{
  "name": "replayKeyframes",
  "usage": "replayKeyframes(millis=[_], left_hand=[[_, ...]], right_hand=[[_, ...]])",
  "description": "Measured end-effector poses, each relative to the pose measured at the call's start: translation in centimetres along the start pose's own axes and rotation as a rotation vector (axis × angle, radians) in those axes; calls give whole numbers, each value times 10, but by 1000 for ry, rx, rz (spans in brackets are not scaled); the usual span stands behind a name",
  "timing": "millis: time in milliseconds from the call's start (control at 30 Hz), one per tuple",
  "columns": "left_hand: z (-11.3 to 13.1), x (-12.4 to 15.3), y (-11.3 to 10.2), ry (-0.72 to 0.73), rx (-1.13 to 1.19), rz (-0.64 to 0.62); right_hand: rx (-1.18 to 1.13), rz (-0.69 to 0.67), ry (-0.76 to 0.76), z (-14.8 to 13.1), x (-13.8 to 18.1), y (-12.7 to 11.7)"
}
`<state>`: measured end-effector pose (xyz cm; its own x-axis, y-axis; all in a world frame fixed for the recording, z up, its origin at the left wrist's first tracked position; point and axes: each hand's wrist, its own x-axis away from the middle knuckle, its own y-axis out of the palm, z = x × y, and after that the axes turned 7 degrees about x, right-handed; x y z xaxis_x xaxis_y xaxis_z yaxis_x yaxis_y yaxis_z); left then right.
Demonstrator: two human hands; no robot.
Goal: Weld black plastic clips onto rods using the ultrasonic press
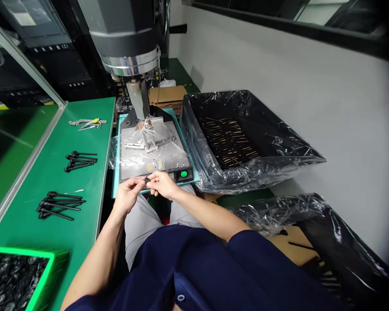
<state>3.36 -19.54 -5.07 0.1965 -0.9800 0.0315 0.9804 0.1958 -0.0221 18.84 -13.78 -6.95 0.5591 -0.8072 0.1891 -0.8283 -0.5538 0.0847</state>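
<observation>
Pinched between both hands, in front of the machine's base plate, is a small black part (146,181), mostly hidden by the fingers. My left hand (129,192) grips it from the left with thumb and fingers closed. From the other side, the fingertips of my right hand (162,184) close on it too. Just beyond the hands lies the metal base plate (136,166), carrying a small clamped fixture (149,140). A tapered metal tool head (138,98) points down above that fixture. At the plate's front right sits a green button (183,174).
On the green bench (84,233) at left lie two bunches of black screw-like rods (81,160) and pliers (90,123). A green bin (50,268) holds black ring-like parts. Right of the machine stands a plastic-lined black tray (266,147); another lined box (350,250) is nearer.
</observation>
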Motion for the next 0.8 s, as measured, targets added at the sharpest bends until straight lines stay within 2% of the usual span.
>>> replayKeyframes(millis=[133, 233, 333, 400, 500, 567, 633, 700, 733, 800], left_hand=[[-20, -11, 15, -33, 60, -26], [-37, -21, 35, -152, 214, 12], [-54, -33, 51, -329, 372, 93], [-64, -41, 48, -322, 327, 229], [-68, -57, 16, -159, 119, 511], [-62, -70, -19, -18, -104, 689], [-51, -85, -54, 100, -366, 808], [-38, -104, -80, 122, -511, 803], [-33, -115, -89, 100, -508, 767], [-24, -133, -97, 7, -352, 667]], right_hand=[[-121, 21, -15, 18, -2, -16], [-212, 67, 34, 35, -2, -35], [-272, 130, 97, 50, 6, -52], [-300, 142, 118, 59, 17, -60], [-316, 136, 152, 69, 36, -67], [-320, 125, 190, 74, 46, -67], [-321, 90, 218, 76, 50, -65], [-309, 23, 228, 73, 48, -58], [-290, -15, 216, 68, 45, -55], [-224, -90, 152, 53, 37, -47]])
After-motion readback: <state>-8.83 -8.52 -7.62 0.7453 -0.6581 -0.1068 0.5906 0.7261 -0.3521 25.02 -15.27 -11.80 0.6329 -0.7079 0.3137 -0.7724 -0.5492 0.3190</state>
